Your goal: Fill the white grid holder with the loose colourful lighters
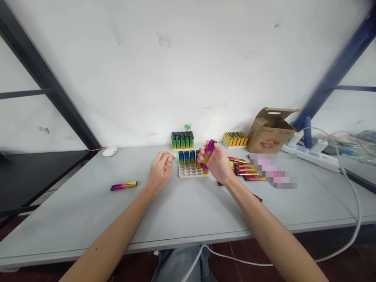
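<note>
1. Head view, the surface: a pale grey table (88, 219) runs the full width, its front edge near the person's lap. It bears faint marks.
2. The right hand (217, 162) is clamped on a purple-and-yellow lighter (208, 152), held tilted just above the right end of a white holed tray (190, 172).
3. The left hand (160, 171) is loosely curled and holds nothing. It rests on the table just left of the tray, apart from the right hand.
4. Blue-green lighters (187, 157) stand upright in the tray's back row.
5. Behind it, against the wall, stand a block of green-black lighters (182, 140) and a block of yellow lighters (235, 139).
6. Red-and-gold sticks (246, 172) lie flat just right of the right hand. One purple-and-yellow stick (123, 186) lies alone, well to the left.
7. An open cardboard box (268, 133) sits at the right rear, near a white power strip (308, 153) whose cable (354, 196) loops off the table edge.
8. The room: a scuffed white wall (188, 70), dark frame beams (49, 86) on the left and a blue beam (337, 70) on the right.
</note>
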`<state>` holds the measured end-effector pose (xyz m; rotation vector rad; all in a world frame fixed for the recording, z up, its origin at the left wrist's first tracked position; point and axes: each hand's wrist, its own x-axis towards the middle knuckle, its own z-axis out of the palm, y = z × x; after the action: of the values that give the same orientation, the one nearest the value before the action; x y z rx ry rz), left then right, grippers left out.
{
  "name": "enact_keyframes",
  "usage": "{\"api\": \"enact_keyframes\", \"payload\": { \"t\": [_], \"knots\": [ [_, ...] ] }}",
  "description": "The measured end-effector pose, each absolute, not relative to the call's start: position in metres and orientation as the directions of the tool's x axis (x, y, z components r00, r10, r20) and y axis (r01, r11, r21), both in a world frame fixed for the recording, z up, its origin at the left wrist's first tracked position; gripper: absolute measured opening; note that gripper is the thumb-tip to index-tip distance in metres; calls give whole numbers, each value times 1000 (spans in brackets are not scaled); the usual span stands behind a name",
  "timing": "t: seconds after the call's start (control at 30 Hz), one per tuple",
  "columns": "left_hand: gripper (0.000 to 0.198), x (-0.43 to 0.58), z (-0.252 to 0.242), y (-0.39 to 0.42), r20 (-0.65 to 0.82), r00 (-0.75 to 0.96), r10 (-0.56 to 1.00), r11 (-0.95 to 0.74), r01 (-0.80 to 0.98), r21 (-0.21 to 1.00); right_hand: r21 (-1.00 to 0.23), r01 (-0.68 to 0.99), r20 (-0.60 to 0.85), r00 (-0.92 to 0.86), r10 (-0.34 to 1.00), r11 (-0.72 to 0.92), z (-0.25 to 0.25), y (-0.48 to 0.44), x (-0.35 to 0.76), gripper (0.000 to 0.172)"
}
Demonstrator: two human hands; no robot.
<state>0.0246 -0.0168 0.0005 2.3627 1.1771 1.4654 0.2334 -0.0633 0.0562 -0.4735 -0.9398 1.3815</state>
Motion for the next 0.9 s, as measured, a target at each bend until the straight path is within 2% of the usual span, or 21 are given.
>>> {"api": "enact_keyframes", "payload": {
  "t": [0.1,0.17,0.23,0.3,0.4,0.53,0.67,0.9],
  "knots": [
    [33,24,1,-16,711,228,665,-690,553,468,-824,-453,386,-11,922,339,52,-60,236,22],
    [33,24,1,-17,710,229,666,-689,554,468,-857,-261,459,5,888,444,49,-60,239,26],
    [33,24,2,-17,709,228,668,-686,558,467,-847,-47,529,10,849,529,48,-60,241,26],
    [33,24,2,-17,704,229,672,-681,565,466,-803,98,591,3,806,588,48,-61,243,21],
    [33,24,1,-17,698,229,678,-673,575,465,-766,190,623,-22,782,615,48,-61,244,14],
    [30,24,1,-16,701,227,676,-675,573,465,-728,321,621,-64,781,605,44,-59,248,15],
    [25,25,0,-14,702,208,681,-663,582,470,-603,486,650,-162,743,633,39,-55,254,17],
    [19,27,1,-15,675,222,703,-636,620,459,-444,617,644,-283,710,649,35,-49,261,17]
  ]
}}
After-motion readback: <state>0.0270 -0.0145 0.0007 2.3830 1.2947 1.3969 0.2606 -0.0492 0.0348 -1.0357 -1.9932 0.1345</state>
